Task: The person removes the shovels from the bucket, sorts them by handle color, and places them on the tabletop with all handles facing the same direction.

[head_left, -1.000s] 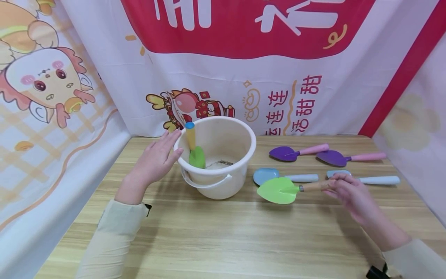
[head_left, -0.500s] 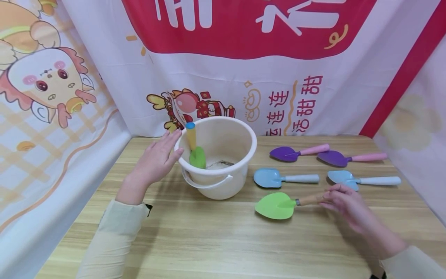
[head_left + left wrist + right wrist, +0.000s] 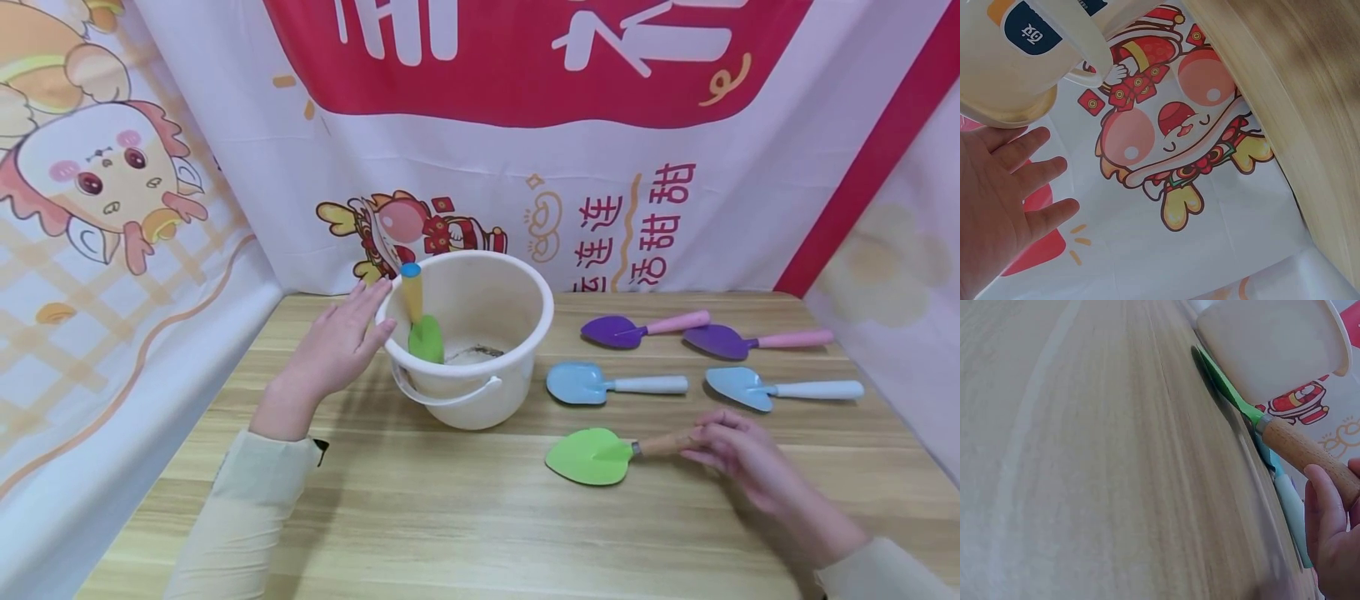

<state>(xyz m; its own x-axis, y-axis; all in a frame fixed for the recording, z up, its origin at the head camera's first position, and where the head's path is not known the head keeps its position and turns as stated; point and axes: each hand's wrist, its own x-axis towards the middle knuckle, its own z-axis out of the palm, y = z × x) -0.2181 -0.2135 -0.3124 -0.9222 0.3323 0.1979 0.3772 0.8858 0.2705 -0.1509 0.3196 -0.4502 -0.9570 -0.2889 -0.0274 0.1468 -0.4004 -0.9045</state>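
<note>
My right hand pinches the wooden handle of a green trowel near its end. The trowel's blade points left, low over the table in front of the blue trowels; in the right wrist view the wooden handle lies between thumb and fingers. At the left, my left hand rests with straight fingers against the rim of a white bucket. Spread fingers at the bucket's rim show in the left wrist view. Inside the bucket leans another green trowel with a yellow, blue-tipped handle.
Right of the bucket lie two purple trowels with pink handles, a left one and a right one. Before them lie two blue trowels, a left one and a right one. Printed cloth hangs behind the wooden table.
My right hand has brought the green trowel down and toward the table's front, away from the blue trowels it overlapped. My left hand has stayed at the bucket's rim.
</note>
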